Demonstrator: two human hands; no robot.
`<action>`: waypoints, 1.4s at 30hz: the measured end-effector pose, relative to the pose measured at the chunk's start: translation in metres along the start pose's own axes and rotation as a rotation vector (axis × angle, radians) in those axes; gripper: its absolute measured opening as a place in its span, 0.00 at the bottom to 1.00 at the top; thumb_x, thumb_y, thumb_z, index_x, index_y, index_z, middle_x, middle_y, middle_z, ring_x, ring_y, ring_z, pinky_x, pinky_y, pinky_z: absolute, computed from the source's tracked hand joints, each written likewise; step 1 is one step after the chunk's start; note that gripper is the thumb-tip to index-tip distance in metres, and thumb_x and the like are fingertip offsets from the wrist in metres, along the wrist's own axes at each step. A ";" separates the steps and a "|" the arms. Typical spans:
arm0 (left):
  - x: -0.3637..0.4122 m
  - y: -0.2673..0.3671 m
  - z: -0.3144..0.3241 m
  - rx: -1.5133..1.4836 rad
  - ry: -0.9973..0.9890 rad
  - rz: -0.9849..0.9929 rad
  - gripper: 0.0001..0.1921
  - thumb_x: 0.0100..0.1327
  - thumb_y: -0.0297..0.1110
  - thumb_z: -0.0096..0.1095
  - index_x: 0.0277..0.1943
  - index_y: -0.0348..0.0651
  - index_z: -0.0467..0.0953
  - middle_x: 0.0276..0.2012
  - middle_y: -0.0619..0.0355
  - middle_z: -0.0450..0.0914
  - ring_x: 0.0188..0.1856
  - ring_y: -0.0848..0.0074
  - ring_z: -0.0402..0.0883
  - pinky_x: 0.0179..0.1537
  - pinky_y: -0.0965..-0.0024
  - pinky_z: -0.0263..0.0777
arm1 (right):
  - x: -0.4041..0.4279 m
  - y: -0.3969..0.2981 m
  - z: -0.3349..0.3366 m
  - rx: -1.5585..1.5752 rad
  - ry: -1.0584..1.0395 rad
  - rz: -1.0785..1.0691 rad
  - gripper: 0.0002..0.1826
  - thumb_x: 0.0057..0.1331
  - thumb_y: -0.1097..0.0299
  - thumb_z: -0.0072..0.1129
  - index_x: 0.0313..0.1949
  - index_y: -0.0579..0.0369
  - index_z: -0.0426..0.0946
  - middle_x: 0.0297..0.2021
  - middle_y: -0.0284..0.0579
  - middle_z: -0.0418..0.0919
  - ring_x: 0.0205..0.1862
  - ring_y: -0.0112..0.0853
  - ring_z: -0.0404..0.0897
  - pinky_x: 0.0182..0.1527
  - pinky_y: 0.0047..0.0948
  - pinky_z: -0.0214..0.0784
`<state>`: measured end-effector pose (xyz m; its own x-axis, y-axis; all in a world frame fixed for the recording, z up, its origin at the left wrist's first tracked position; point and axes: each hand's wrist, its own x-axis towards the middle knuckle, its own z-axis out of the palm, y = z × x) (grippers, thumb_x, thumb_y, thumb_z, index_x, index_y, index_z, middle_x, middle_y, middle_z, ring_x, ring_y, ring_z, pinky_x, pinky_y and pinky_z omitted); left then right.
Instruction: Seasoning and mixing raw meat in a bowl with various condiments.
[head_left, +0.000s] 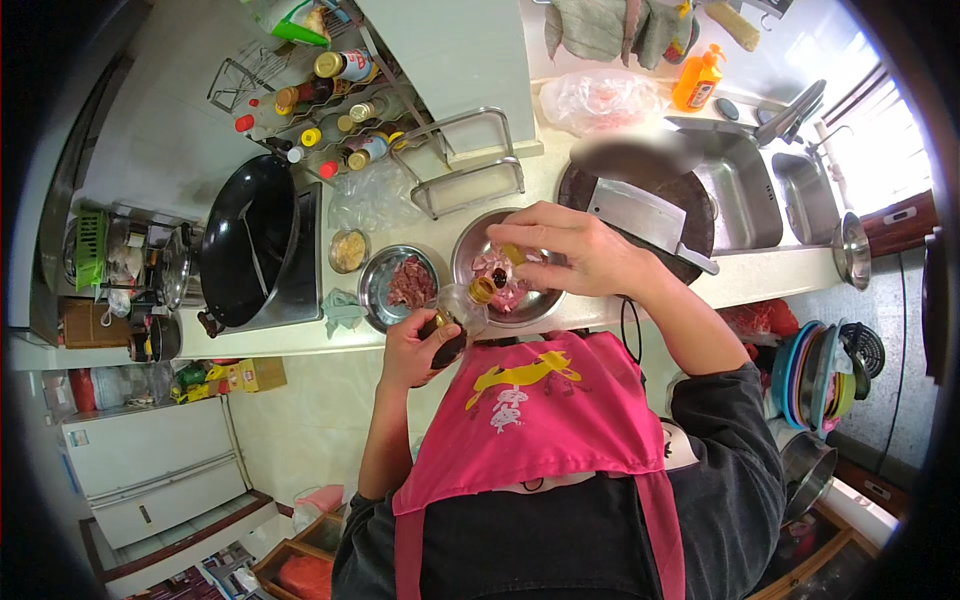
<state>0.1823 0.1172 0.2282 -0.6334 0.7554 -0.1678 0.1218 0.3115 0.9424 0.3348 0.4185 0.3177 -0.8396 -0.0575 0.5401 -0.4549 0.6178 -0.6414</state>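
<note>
My left hand (424, 345) grips a clear bottle (466, 306) of dark liquid, tilted with its uncapped yellow-ringed mouth towards a steel bowl (463, 251). Pinched in the fingers of my right hand (574, 251), over that same bowl, is a yellow bottle cap (514, 253). Pale pink pieces of raw meat (508, 298) lie in the bowl, with a dark spot of liquid among them. My right hand hides part of the bowl. Left of it, a second steel bowl (379, 300) holds darker red sliced meat (412, 283).
A small bowl of chopped yellowish food (349, 250) and a green cloth (343, 312) lie near the black wok (251, 240) on the stove. Bottles (341, 64) fill a rack behind. A cleaver (637, 214) rests on the round chopping board (701, 202), beside the sink (739, 195).
</note>
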 end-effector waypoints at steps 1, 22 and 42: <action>0.000 -0.001 0.001 0.126 0.013 0.002 0.14 0.62 0.37 0.79 0.42 0.36 0.83 0.28 0.63 0.82 0.31 0.86 0.76 0.34 0.75 0.73 | -0.006 0.004 0.003 0.004 0.057 0.025 0.25 0.64 0.69 0.69 0.62 0.55 0.78 0.51 0.48 0.81 0.47 0.44 0.82 0.49 0.37 0.78; 0.026 -0.017 0.006 0.489 0.026 0.022 0.21 0.60 0.48 0.77 0.41 0.35 0.82 0.29 0.45 0.84 0.30 0.55 0.84 0.34 0.58 0.75 | -0.070 0.032 0.035 0.102 0.218 0.554 0.25 0.66 0.72 0.69 0.63 0.58 0.78 0.39 0.43 0.79 0.36 0.30 0.79 0.42 0.29 0.75; 0.038 -0.010 0.007 0.602 -0.053 0.001 0.21 0.62 0.51 0.73 0.36 0.39 0.80 0.26 0.47 0.83 0.30 0.51 0.83 0.33 0.54 0.73 | -0.078 0.043 0.041 0.091 0.187 0.578 0.25 0.67 0.72 0.68 0.63 0.59 0.78 0.39 0.42 0.77 0.35 0.28 0.76 0.42 0.28 0.73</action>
<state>0.1625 0.1470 0.2101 -0.5960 0.7788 -0.1956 0.5436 0.5707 0.6155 0.3686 0.4175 0.2264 -0.8954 0.4107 0.1720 0.0281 0.4377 -0.8987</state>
